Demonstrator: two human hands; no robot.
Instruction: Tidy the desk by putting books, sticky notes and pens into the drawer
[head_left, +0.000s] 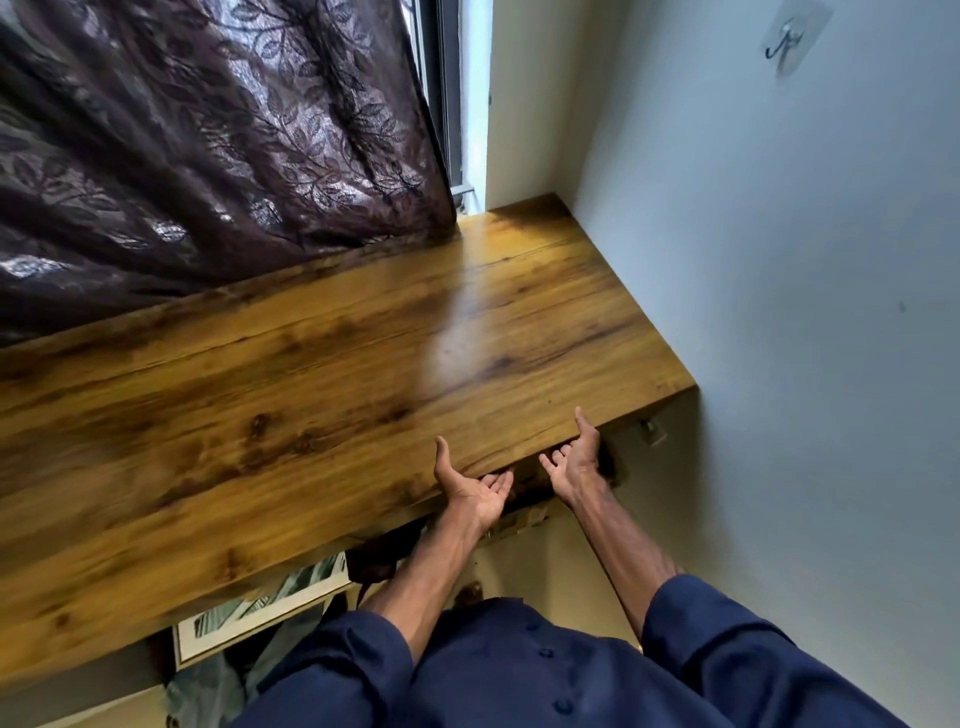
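Palm-up, the fingers (496, 482) of the left hand (470, 493) are loosely bent and hold nothing, their tips meeting the underside of the surface (311, 395) at its front edge, while the thumb lies up over the top of the wood. Just right of it, the right hand (574, 462) is turned the same way; its fingers (557, 458) curl more tightly with their tips hidden beneath the edge, so I cannot tell whether they grip anything, and its thumb points up along the top. Between and behind the two hands, under the edge, sits a dark wooden part that seems to be the drawer (527, 486), mostly hidden. Dark blue sleeves (701, 639) fill the lower right of the frame. A framed picture (260, 608) shows below the surface at lower left. A brown leaf-patterned curtain (208, 130) hangs at upper left beside a window frame (447, 93), and a hook (787, 44) is stuck to the pale wall (779, 312) at upper right.
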